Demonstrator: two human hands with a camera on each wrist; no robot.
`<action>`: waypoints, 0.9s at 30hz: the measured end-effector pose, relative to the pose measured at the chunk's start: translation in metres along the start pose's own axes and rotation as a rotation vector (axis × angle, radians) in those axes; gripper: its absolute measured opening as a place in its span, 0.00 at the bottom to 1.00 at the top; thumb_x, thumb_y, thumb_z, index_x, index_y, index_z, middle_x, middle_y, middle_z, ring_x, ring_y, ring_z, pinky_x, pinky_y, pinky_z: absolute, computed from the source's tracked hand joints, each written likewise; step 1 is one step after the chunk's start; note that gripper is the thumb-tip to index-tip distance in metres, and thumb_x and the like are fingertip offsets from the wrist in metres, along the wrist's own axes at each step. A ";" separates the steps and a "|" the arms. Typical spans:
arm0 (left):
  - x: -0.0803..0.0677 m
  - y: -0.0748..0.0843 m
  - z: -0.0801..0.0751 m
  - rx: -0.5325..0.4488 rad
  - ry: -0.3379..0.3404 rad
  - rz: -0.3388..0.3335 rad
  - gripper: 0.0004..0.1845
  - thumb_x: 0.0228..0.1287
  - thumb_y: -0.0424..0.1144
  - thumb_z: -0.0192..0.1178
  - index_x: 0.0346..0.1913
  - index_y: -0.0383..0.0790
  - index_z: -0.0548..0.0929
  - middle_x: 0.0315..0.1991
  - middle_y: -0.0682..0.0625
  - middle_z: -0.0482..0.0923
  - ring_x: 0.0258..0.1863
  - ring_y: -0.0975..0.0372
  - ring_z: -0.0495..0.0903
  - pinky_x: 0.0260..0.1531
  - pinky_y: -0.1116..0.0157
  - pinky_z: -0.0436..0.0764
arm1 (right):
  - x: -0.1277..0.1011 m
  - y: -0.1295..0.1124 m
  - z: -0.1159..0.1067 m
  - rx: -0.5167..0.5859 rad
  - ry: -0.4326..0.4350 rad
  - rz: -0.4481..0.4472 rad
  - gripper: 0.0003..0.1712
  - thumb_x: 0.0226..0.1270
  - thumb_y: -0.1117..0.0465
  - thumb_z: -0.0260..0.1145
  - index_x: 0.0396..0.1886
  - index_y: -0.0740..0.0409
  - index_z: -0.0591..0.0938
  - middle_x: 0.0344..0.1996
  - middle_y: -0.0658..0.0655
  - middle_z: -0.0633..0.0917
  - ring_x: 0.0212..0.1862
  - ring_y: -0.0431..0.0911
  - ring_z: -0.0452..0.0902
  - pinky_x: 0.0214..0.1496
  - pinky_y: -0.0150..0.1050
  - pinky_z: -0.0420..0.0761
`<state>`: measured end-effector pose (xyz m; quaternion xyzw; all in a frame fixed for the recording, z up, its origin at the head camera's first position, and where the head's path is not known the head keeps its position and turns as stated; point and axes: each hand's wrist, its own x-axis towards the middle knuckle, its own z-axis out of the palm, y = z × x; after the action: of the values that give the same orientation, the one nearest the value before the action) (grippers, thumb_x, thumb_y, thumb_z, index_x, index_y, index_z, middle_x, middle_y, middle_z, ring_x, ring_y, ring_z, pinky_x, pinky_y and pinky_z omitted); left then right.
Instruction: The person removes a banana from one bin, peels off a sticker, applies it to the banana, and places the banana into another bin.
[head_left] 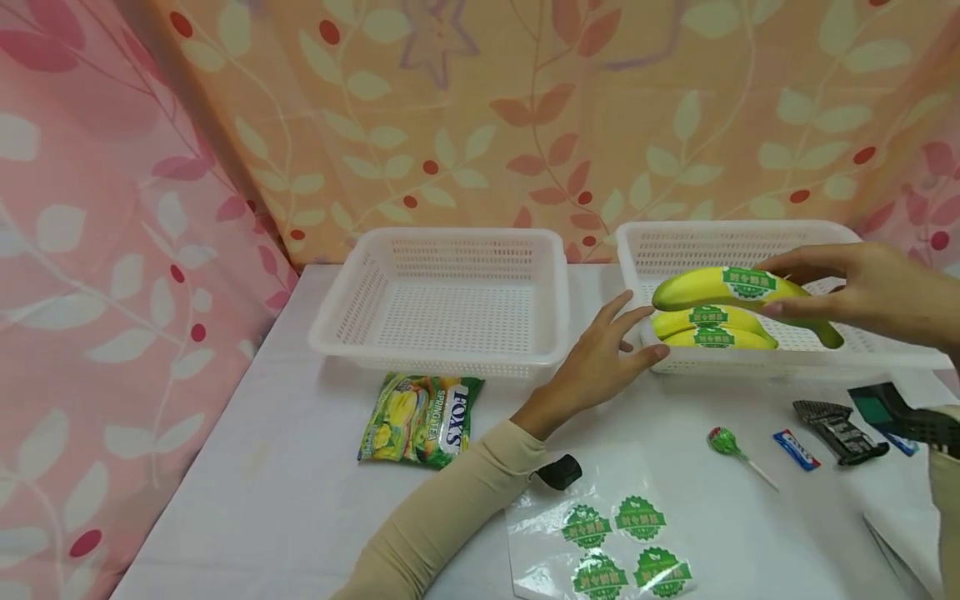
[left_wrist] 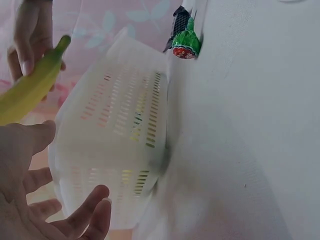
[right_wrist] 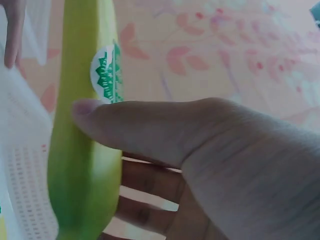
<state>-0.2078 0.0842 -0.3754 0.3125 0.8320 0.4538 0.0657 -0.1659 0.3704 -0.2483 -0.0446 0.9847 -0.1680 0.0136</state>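
Note:
My right hand [head_left: 847, 287] pinches a yellow banana [head_left: 738, 292] with a green sticker, held above the right white basket [head_left: 750, 237]. In the right wrist view the thumb [right_wrist: 130, 125] presses on that banana [right_wrist: 82, 150]. Two more stickered bananas [head_left: 708, 327] lie in the basket's front left corner. My left hand [head_left: 611, 346] is open, fingers spread, its fingertips at the basket's front left corner; the left wrist view shows the basket wall [left_wrist: 120, 130] and the held banana [left_wrist: 30, 90] beside it.
An empty white basket [head_left: 450, 250] stands at centre. On the table lie a Fox's candy bag [head_left: 420, 417], a sheet of green stickers [head_left: 611, 542], a green lollipop [head_left: 723, 442], a small blue wrapper [head_left: 797, 450] and dark objects [head_left: 840, 429] at right.

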 end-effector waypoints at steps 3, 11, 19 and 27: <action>0.000 0.000 0.000 -0.004 0.003 0.012 0.34 0.77 0.56 0.62 0.81 0.53 0.69 0.86 0.57 0.49 0.55 0.62 0.86 0.46 0.74 0.80 | 0.021 0.006 -0.005 0.030 -0.008 -0.028 0.39 0.65 0.46 0.78 0.67 0.68 0.80 0.58 0.78 0.82 0.54 0.72 0.73 0.51 0.82 0.73; 0.000 -0.001 0.000 -0.008 0.000 0.020 0.34 0.77 0.56 0.63 0.81 0.53 0.69 0.86 0.57 0.49 0.51 0.66 0.85 0.44 0.76 0.79 | 0.066 0.023 -0.007 0.039 -0.076 -0.025 0.43 0.67 0.42 0.75 0.69 0.69 0.78 0.61 0.78 0.81 0.54 0.70 0.78 0.51 0.75 0.78; -0.001 -0.001 0.001 -0.023 -0.006 0.005 0.34 0.77 0.56 0.63 0.81 0.55 0.68 0.86 0.59 0.48 0.52 0.66 0.85 0.44 0.77 0.80 | 0.084 0.045 0.005 0.019 -0.145 0.009 0.40 0.71 0.45 0.73 0.70 0.70 0.76 0.57 0.81 0.81 0.46 0.63 0.81 0.50 0.69 0.76; -0.001 -0.001 0.001 -0.018 -0.005 0.001 0.35 0.77 0.56 0.63 0.81 0.55 0.68 0.86 0.59 0.48 0.50 0.68 0.85 0.44 0.77 0.80 | 0.096 0.054 0.024 0.071 -0.211 0.008 0.35 0.72 0.53 0.73 0.68 0.73 0.77 0.47 0.76 0.85 0.26 0.53 0.74 0.26 0.43 0.78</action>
<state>-0.2076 0.0837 -0.3770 0.3136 0.8274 0.4606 0.0703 -0.2646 0.4041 -0.2901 -0.0575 0.9714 -0.1972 0.1192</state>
